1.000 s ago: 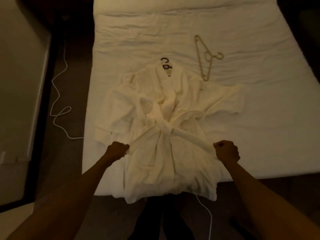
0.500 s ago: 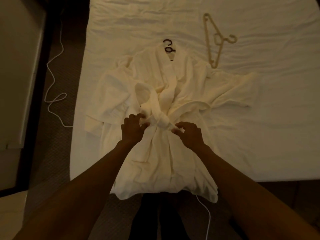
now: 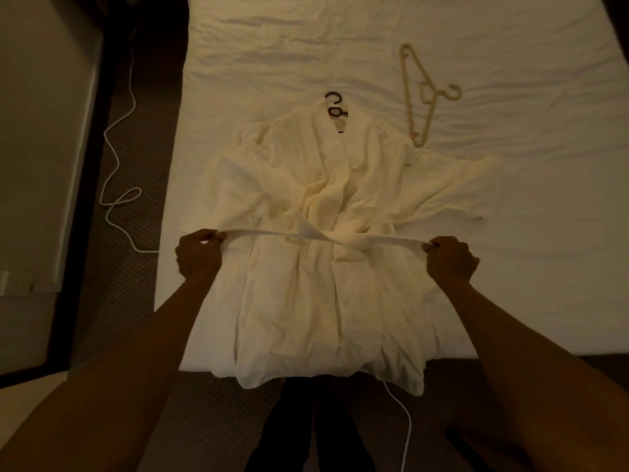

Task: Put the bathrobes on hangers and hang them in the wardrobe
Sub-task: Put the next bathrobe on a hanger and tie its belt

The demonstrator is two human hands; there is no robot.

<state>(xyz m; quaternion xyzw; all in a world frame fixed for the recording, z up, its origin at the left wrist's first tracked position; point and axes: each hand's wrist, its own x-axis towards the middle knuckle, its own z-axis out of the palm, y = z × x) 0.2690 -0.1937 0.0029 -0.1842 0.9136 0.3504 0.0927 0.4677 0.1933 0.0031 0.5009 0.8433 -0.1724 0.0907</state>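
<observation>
A tan hanger (image 3: 408, 97) lies on the bed (image 3: 527, 250) beyond the bathrobe, to the right, and a white cable (image 3: 106, 135) snakes over the floor on the left (another stretch runs by the person's feet). The bathrobe (image 3: 299, 308) lies spread front-up on the sheet, its hem hanging over the near edge, and the hook of a black hanger (image 3: 335, 107) pokes out of its collar. Its belt (image 3: 265, 232) is pulled level across the waist and crosses at the middle. The left hand (image 3: 197, 255) pinches one end and the right hand (image 3: 451, 258) the other, fingers curled tight on the cloth. Both arms reach forward, spread wide.
</observation>
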